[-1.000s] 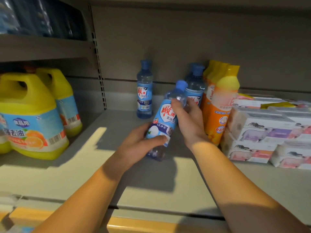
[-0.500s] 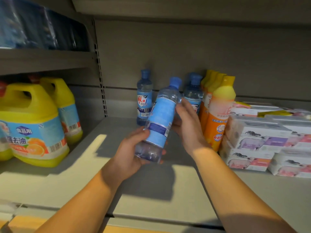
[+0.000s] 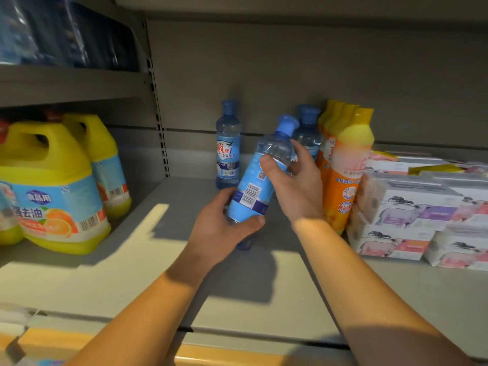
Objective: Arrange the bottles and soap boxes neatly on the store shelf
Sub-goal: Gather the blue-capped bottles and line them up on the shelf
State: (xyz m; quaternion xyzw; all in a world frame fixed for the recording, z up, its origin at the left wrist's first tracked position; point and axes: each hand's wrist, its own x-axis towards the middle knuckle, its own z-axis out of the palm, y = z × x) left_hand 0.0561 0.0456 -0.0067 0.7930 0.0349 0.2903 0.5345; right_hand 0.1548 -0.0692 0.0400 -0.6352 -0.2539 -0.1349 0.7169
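A clear blue-capped bottle [image 3: 257,180] with a blue label is held tilted above the grey shelf [image 3: 163,260], barcode side toward me. My left hand [image 3: 224,228] grips its lower part and my right hand [image 3: 293,186] grips its upper part. Another blue bottle [image 3: 227,149] stands upright at the back of the shelf. A third blue bottle [image 3: 307,133] stands behind my right hand, partly hidden. A row of orange bottles with yellow caps [image 3: 348,167] stands to the right, and stacked soap boxes [image 3: 412,212] lie beyond them.
Large yellow detergent jugs [image 3: 52,186] stand on the left of the shelf. A slotted upright post [image 3: 158,120] divides the shelving at the back. Dark wrapped packs [image 3: 66,35] fill the upper left shelf. The shelf's front edge [image 3: 237,336] runs below my arms.
The bottle has been turned in my hands, from front label facing me to barcode side, and has risen slightly. Both hands keep their hold.
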